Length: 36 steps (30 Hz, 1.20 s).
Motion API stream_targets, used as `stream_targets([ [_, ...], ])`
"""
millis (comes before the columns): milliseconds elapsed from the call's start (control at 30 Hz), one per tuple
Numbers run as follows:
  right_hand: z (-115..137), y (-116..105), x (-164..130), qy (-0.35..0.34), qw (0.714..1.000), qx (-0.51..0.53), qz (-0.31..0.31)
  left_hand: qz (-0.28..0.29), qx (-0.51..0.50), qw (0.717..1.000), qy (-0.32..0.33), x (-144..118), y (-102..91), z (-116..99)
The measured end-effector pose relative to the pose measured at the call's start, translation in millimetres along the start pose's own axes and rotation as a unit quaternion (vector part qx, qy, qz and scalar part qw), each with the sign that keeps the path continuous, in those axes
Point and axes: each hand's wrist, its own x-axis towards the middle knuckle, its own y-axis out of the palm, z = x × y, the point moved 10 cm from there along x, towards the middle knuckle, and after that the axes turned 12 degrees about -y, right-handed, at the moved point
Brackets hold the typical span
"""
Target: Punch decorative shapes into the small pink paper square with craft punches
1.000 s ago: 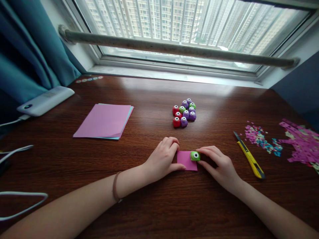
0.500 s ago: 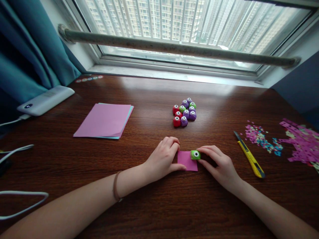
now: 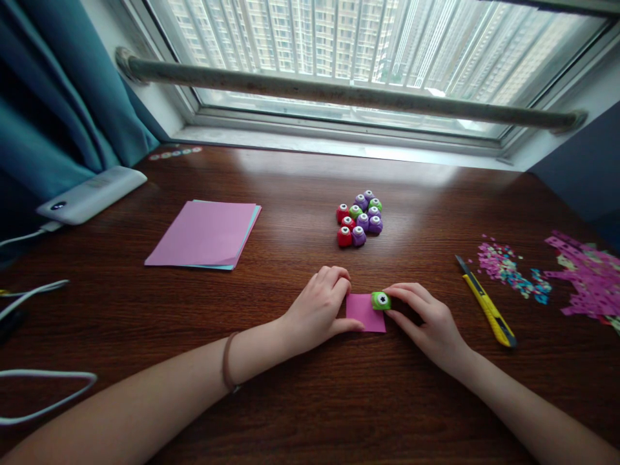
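Note:
A small square of pink paper (image 3: 361, 316) lies on the dark wooden table. At its left side my left hand (image 3: 317, 307) holds it, fingers curled at the upper left corner and thumb along the lower edge. A green craft punch (image 3: 381, 301) with a white top and dark star mark sits at the paper's upper right corner. My right hand (image 3: 429, 323) pinches this punch from the right between thumb and fingers. Whether the paper is inside the punch's slot, I cannot tell.
Several red, green and purple craft punches (image 3: 359, 219) stand behind the hands. To the right lie a yellow utility knife (image 3: 489, 310) with its blade out, paper confetti (image 3: 508, 268) and pink paper scraps (image 3: 588, 274). Larger paper sheets (image 3: 206, 234) and a white device (image 3: 92, 195) are left.
Both hands, the paper and the green punch hold the same places relative to each other. The whole view has shifted very slightly.

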Motion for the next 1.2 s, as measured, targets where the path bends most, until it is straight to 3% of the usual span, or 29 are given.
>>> stream_targets([
  [200,5,-5,0,-0.009,1.0,-0.025,-0.016,-0.045,0.066,0.996,0.026,-5,-3.7,-9],
  [400,35,-3,0,-0.106,0.986,-0.128,0.01,-0.125,0.168,0.969,0.131,-20,-9.1,-36],
  [567,43,4,2,-0.138,0.975,-0.167,0.046,-0.077,0.168,0.963,0.197,-24,0.7,-51],
  [833,43,10,4,-0.135,0.975,-0.159,0.071,-0.025,0.132,0.973,0.188,-18,8.9,-48],
  [1200,33,15,-1,-0.105,0.985,-0.116,0.077,-0.067,0.143,0.972,0.176,-20,3.7,-59],
])
